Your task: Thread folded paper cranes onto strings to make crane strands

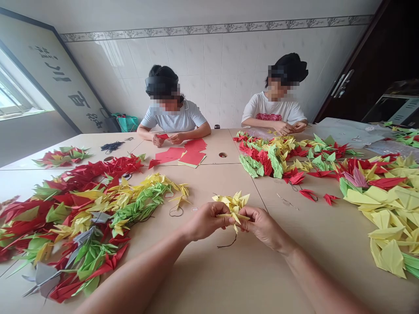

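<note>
Over the middle of the table (203, 279), a small bunch of yellow origami cranes (236, 201) sits between my two hands. My left hand (207, 221) pinches the left side of the lowest yellow crane, thumb against fingers. From the right, my right hand (263, 226) pinches the same crane by its other side. A dark cord (231, 243) hangs below the bunch, its end curling left over the table. My fingers partly cover the crane's middle. A needle with thread (288, 202) lies beyond my right hand.
Strung paper cranes in red, yellow, green and grey (98, 205) cover the left. More crane strings (389, 205) lie at right. Across the table, one person (175, 115) handles red paper squares (193, 150); another person (275, 107) works with small yellow pieces. Black cord (111, 146) lies far left.
</note>
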The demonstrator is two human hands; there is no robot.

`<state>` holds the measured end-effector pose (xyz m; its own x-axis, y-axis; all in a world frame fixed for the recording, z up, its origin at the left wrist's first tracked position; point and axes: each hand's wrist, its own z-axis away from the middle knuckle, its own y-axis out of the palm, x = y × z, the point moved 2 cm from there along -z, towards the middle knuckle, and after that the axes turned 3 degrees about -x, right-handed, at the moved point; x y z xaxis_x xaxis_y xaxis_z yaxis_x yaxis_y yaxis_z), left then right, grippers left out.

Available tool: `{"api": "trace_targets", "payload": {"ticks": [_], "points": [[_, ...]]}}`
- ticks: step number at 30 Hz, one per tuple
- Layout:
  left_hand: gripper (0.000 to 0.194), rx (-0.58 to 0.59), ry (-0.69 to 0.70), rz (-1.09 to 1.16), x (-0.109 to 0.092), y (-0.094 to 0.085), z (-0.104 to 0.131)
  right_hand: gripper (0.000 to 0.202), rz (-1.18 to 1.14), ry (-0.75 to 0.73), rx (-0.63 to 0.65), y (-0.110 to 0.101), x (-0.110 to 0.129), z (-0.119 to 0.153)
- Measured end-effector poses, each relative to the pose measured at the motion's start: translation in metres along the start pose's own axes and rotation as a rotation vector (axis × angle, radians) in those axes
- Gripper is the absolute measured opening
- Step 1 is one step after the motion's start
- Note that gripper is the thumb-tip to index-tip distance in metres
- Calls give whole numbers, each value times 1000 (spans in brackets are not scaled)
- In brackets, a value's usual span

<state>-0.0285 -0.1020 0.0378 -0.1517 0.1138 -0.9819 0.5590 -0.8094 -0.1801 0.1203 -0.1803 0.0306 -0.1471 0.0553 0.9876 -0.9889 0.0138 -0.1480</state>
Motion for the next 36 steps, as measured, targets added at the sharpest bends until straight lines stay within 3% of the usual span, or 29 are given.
{"api": "trace_targets", "payload": {"ticks": [5,14,21,29,36], "points": [[32,0,1,23,-2,0,1,37,-16,14,-23,-1,2,1],[30,-24,49,277,-7,1,1,37,-118,34,-22,0,4,1],[23,107,101,215,-15,5,6,32,-201,26,48,3,3,3],[23,137,42,313,-12,5,4,34,-224,44,63,2,6,5],[19,144,89,298,-7,5,3,35,-198,53,80,2,5,3]]}}
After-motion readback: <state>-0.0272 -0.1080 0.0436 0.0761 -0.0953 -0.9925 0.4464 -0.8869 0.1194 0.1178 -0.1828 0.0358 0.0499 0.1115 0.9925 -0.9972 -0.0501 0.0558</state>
